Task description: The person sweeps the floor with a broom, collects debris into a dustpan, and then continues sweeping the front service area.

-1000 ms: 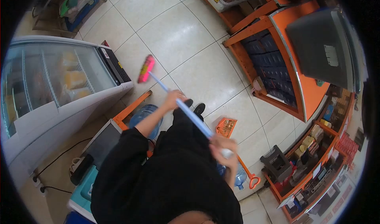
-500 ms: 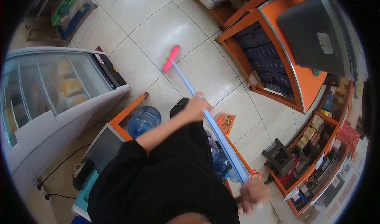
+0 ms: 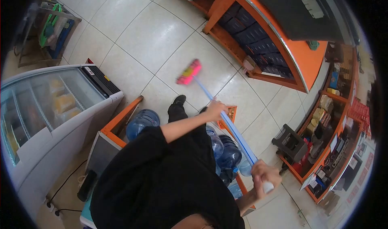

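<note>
Glazed white tile makes up the floor (image 3: 161, 31), the widest thing below me, and it looks smooth enough for bristles to slide with little drag. At my left stands the glass-topped freezer (image 3: 48, 107). Across the aisle runs the orange bench (image 3: 307, 63), with dark boxes shelved under it. Blue water jugs (image 3: 141, 122) crowd near my feet, one just beside the freezer and more under my arms.

The broom (image 3: 236, 137) slants across all this. Its pink head (image 3: 188, 72) is out in front, on the tile or just over it; I cannot tell which. Its blue handle (image 3: 204, 92) runs back toward my right side. I judge it light and stiff along the shaft, the plastic a little slick, with give only in the bristles. Two holds set well apart suit it, one about midway to steer and one at the top end to lever.

That is how I have it. My left grip (image 3: 216, 107) is wrapped round the handle about midway, and my right grip (image 3: 264, 174) is closed over the white end cap (image 3: 268, 186).
</note>
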Demonstrator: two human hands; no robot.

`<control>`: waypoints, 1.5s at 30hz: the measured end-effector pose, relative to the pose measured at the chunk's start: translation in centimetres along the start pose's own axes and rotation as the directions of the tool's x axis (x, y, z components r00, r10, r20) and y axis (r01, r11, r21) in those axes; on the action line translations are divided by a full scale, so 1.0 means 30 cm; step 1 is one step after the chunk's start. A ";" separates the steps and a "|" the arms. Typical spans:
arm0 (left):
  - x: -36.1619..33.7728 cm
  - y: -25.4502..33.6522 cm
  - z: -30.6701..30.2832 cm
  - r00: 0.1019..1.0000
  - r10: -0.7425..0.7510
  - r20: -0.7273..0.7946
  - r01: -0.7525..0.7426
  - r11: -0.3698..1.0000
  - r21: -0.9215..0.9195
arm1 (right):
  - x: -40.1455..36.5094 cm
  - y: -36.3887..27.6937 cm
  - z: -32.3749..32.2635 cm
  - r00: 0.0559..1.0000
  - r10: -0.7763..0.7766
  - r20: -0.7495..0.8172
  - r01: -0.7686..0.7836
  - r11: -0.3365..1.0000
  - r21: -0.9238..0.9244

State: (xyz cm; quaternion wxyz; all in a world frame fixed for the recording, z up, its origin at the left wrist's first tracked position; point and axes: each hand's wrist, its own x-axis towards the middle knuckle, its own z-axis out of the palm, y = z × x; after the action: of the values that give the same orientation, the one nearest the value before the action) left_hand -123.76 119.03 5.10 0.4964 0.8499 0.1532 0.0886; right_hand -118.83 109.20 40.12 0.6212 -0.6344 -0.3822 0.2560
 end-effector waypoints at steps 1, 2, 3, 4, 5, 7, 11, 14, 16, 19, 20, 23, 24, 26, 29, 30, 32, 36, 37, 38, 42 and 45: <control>0.019 0.069 0.061 0.998 0.046 -0.050 -0.051 0.994 -0.094 | -0.007 -0.027 -0.006 1.000 0.003 -0.001 -0.003 1.000 0.000; 0.041 0.127 0.086 0.998 0.044 -0.048 -0.049 0.995 -0.092 | -0.016 -0.045 -0.015 0.994 -0.053 0.096 0.054 0.998 -0.015; 0.062 0.180 0.108 0.998 0.048 0.028 -0.045 0.993 -0.109 | -0.025 -0.064 -0.036 0.975 -0.107 0.193 0.114 0.993 -0.022; 0.078 0.235 0.124 0.993 0.054 0.106 -0.041 0.991 -0.126 | -0.030 -0.091 -0.071 0.976 -0.107 0.191 0.113 0.993 -0.020; 0.091 0.285 0.147 0.993 0.054 0.109 -0.040 0.991 -0.126 | -0.037 -0.121 -0.114 0.952 -0.133 0.275 0.146 0.989 -0.024; 0.106 0.390 0.197 0.982 0.189 -0.001 -0.189 0.978 -0.085 | -0.089 -0.164 -0.231 0.922 -0.152 0.357 0.173 0.985 -0.028; 0.027 0.536 0.196 0.994 0.090 -0.062 -0.093 0.994 -0.049 | -0.261 -0.187 -0.579 0.937 -0.300 0.181 0.253 0.937 0.241; -0.049 0.476 0.163 0.985 -0.115 -0.125 0.136 0.976 0.170 | -0.309 -0.003 -0.693 0.975 -0.220 -0.012 0.220 0.971 0.097; -0.125 0.327 0.192 0.936 -0.268 -0.227 0.324 0.908 0.266 | -0.266 0.157 -0.690 0.979 -0.107 0.172 0.126 0.986 -0.105; -0.290 0.121 0.238 0.797 -0.471 -0.379 0.560 0.811 0.169 | -0.234 0.355 -0.540 0.931 0.038 0.364 -0.131 0.963 0.236; -0.335 0.086 0.264 0.757 -0.498 -0.422 0.611 0.768 0.191 | -0.221 0.387 -0.504 0.885 -0.007 0.466 -0.154 0.939 0.307; -0.396 0.042 0.369 0.742 -0.554 -0.379 0.621 0.781 0.074 | -0.203 0.374 -0.460 0.763 0.012 0.646 -0.256 0.924 0.285; -0.387 0.036 0.396 0.755 -0.529 -0.389 0.580 0.814 0.019 | -0.206 0.373 -0.477 0.762 0.012 0.647 -0.260 0.921 0.289; -0.348 0.072 0.453 0.749 -0.480 -0.456 0.534 0.845 -0.011 | -0.210 0.376 -0.542 0.803 0.004 0.595 -0.234 0.922 0.310; -0.281 0.158 0.528 0.780 -0.371 -0.504 0.389 0.918 -0.073 | -0.207 0.298 -0.622 0.741 0.011 0.671 -0.223 0.947 0.231; -0.246 0.219 0.544 0.765 -0.335 -0.550 0.326 0.938 -0.118 | -0.211 0.251 -0.631 0.781 -0.003 0.625 -0.185 0.954 0.236; -0.170 0.320 0.592 0.770 -0.286 -0.571 0.234 0.958 -0.164 | -0.205 0.167 -0.658 0.808 -0.072 0.584 -0.123 0.950 0.287; -0.039 0.508 0.587 0.870 -0.291 -0.398 0.249 0.956 -0.155 | -0.180 0.023 -0.763 0.685 -0.248 0.686 -0.018 0.934 0.356; -0.007 0.558 0.576 0.890 -0.201 -0.410 0.177 0.979 -0.097 | -0.197 -0.021 -0.791 0.723 -0.239 0.648 0.005 0.940 0.342; 0.019 0.601 0.554 0.904 -0.105 -0.413 0.100 0.994 -0.035 | -0.150 -0.063 -0.817 0.604 -0.364 0.709 0.049 0.905 0.423; 0.074 0.688 0.484 0.951 -0.118 -0.285 0.122 0.993 -0.006 | -0.218 -0.123 -0.897 0.737 -0.416 0.533 0.117 0.855 0.505; 0.015 0.607 0.420 0.928 -0.123 -0.352 0.198 0.963 0.184 | -0.331 0.015 -0.933 0.899 -0.337 0.278 0.160 0.846 0.508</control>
State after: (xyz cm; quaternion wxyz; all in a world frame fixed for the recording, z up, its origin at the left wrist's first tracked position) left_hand -116.40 100.52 14.77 0.3728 0.8555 0.3140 0.1747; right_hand -102.11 84.67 40.89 0.7051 -0.3502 -0.4947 0.3680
